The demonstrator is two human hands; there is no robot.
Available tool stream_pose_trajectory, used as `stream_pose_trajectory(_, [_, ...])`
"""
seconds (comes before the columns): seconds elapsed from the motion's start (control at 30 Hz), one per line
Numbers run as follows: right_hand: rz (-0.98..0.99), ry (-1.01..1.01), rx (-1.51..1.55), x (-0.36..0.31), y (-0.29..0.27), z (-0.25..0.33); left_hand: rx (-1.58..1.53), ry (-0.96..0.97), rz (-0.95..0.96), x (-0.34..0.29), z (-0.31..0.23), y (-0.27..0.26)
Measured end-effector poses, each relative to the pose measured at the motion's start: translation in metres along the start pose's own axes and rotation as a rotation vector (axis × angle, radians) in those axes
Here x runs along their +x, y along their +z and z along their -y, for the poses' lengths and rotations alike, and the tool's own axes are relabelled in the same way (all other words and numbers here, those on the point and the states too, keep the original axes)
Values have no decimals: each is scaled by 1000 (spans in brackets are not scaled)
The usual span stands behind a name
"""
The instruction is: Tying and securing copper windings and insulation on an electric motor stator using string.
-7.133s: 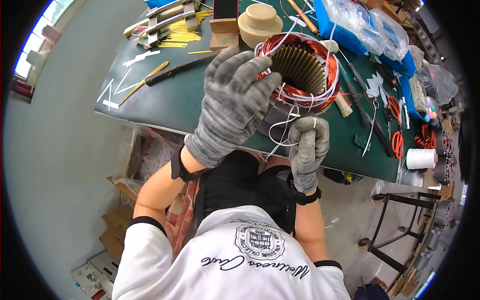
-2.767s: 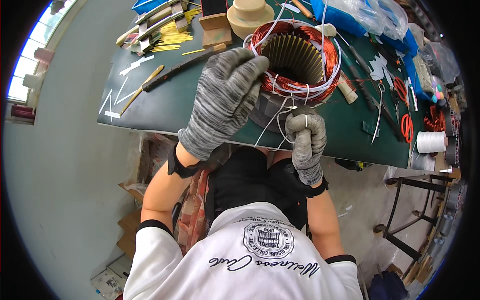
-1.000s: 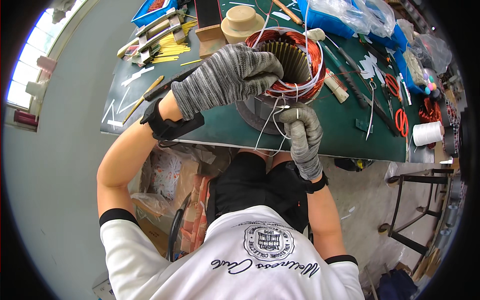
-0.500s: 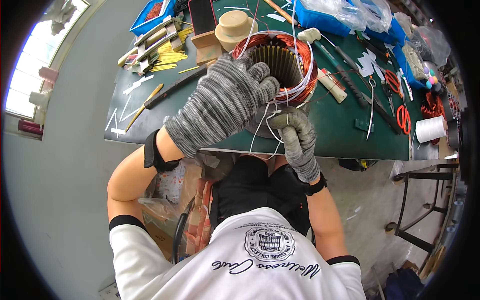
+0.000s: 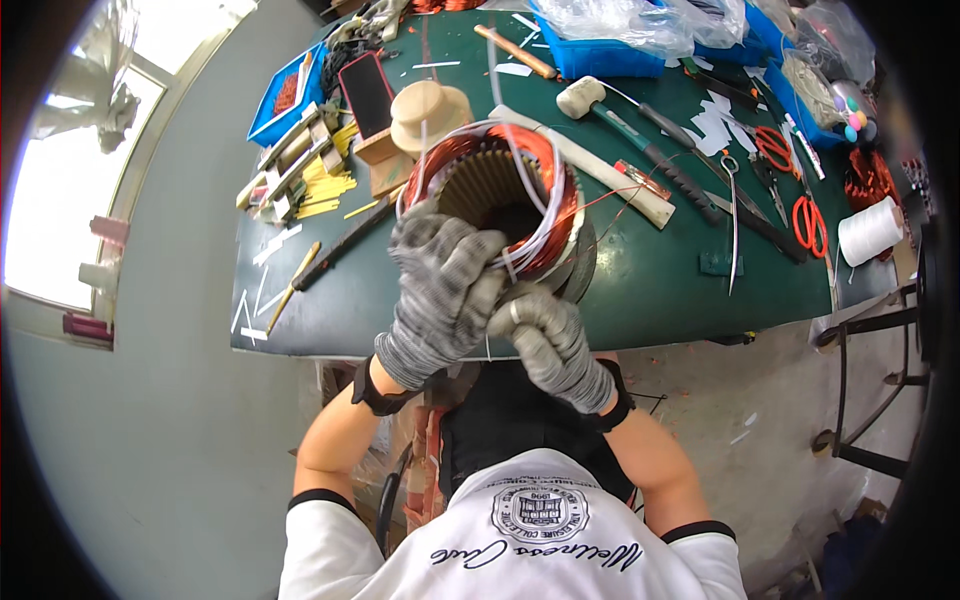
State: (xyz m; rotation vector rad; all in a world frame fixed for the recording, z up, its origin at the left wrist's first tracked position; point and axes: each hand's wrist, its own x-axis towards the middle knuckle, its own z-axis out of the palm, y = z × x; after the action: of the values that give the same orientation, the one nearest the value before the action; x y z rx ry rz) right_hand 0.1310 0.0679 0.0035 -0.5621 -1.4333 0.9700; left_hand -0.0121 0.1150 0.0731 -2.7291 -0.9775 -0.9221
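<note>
A motor stator (image 5: 580, 255) stands at the table's near edge, its bore up, with a ring of red copper windings (image 5: 548, 165) around the slotted opening. White lacing cord (image 5: 553, 215) loops over the windings and rises from them. Both my hands wear grey knitted gloves. My left hand (image 5: 445, 285) has its fingers curled against the stator's near left rim; what lies inside them is hidden. Close beside it, at the near rim, my right hand (image 5: 550, 340) is closed, with a bit of white cord showing across its index finger.
Beyond the stator are a wooden block (image 5: 425, 115), a phone (image 5: 367, 95) and a pale-headed mallet (image 5: 580, 98). Red-handled scissors (image 5: 808, 225) and a white thread spool (image 5: 870, 232) lie right. Yellow strips (image 5: 325, 188) lie left; blue bins (image 5: 600, 55) stand at the back.
My left hand has drawn back from across the stator's top to its near left rim. My right hand has come left beside it. The whole view has shifted a little.
</note>
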Motion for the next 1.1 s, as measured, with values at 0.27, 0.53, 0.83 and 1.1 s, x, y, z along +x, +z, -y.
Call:
stream_pose_trajectory(0.27, [120, -175, -15, 9, 18, -19, -184, -314, 112, 25, -4, -28])
stream_pose_trajectory(0.53, [81, -224, 175, 5, 24, -30, -184, -170, 359, 44, -16, -21])
stream_pose_trajectory(0.83, [29, -383, -11, 7, 23, -32, -173, -205, 413, 51, -23, -17])
stream_pose_trajectory(1.1, [146, -193, 161, 1, 11, -30, -172, -177, 364, 60, -31, -11])
